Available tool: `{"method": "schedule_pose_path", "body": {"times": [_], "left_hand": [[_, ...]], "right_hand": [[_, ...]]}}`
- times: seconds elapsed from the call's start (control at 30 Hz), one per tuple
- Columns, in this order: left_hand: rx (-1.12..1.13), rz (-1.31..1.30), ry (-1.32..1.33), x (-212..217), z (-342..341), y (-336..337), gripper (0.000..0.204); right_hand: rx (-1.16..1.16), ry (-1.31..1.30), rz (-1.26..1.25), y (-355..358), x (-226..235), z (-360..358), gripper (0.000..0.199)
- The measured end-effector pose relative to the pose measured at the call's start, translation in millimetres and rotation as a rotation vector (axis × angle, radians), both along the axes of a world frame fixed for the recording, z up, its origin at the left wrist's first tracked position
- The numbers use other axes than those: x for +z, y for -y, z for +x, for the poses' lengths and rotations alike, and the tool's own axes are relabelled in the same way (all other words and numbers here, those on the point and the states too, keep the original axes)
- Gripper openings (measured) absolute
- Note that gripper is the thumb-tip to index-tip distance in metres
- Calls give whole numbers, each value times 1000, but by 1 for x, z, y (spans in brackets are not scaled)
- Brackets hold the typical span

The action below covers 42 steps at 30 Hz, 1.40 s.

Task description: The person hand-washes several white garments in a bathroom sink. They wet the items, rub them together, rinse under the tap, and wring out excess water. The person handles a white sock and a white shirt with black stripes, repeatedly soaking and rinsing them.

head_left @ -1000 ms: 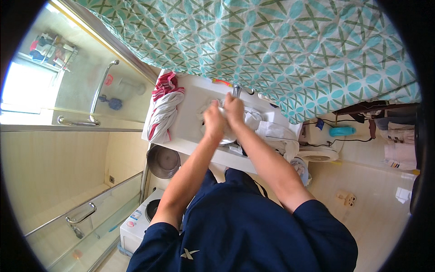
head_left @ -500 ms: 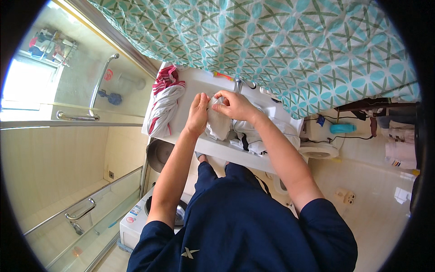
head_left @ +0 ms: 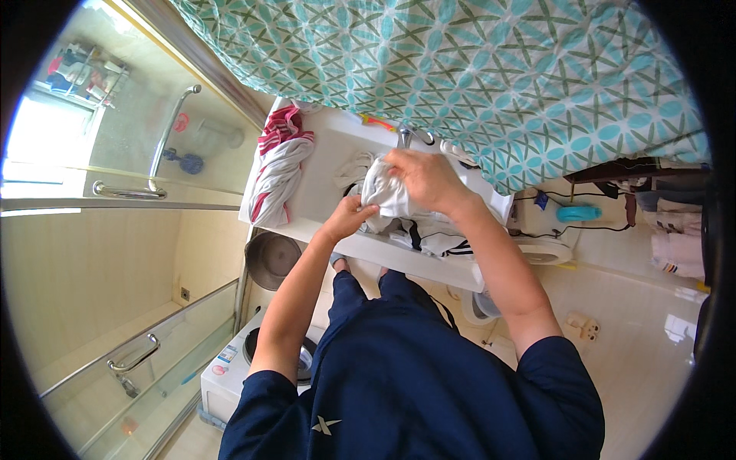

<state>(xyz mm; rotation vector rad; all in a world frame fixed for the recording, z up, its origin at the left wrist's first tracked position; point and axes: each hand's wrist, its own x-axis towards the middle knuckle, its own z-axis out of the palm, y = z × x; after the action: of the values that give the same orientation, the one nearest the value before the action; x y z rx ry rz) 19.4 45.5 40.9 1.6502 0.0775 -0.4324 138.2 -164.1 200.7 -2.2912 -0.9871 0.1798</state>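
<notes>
1. compared with half a second ago, the white cloth [head_left: 382, 192] is gathered more widely between both hands, and the left hand [head_left: 349, 218] is brought closer to the body.
2. by this, it seems, the cloth is now controlled from two sides.
3. the cloth is held over the white sink [head_left: 318, 176], near the faucet [head_left: 405, 138]; white garments [head_left: 441, 241] are seen just beside it.
4. by the left fingers, the near edge is pinched.
5. the right hand [head_left: 429, 180] is bent over the far right part; its fingers appear clamped on the cloth, though their tips are partly hidden.
6. both forearms are stretched forward.
</notes>
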Motion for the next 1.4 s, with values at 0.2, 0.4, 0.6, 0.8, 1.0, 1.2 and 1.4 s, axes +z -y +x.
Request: {"method": "schedule_pose_path", "body": {"times": [0.2, 0.4, 0.6, 0.8, 1.0, 1.2, 1.4], "left_hand": [[572, -669, -76, 21, 16, 9, 35], [726, -646, -119, 52, 39, 44, 30], [758, -757, -91, 42, 37, 52, 25], [864, -401, -91, 56, 51, 40, 39], [816, -435, -182, 59, 49, 48, 32], [897, -655, -205, 3, 45, 49, 40], [789, -1074, -224, -13, 41, 15, 34]], "right_hand": [[-618, 90, 325, -14, -30, -18, 20], [-650, -291, 470, -75, -74, -65, 47], [-568, -707, 476, -81, -89, -58, 46], [-647, -634, 443, -82, -103, -59, 59], [-735, -787, 650, -84, -116, -52, 51], [-815, -879, 450, -91, -123, -48, 55], [-419, -517, 291, -91, -94, -56, 56]]}}
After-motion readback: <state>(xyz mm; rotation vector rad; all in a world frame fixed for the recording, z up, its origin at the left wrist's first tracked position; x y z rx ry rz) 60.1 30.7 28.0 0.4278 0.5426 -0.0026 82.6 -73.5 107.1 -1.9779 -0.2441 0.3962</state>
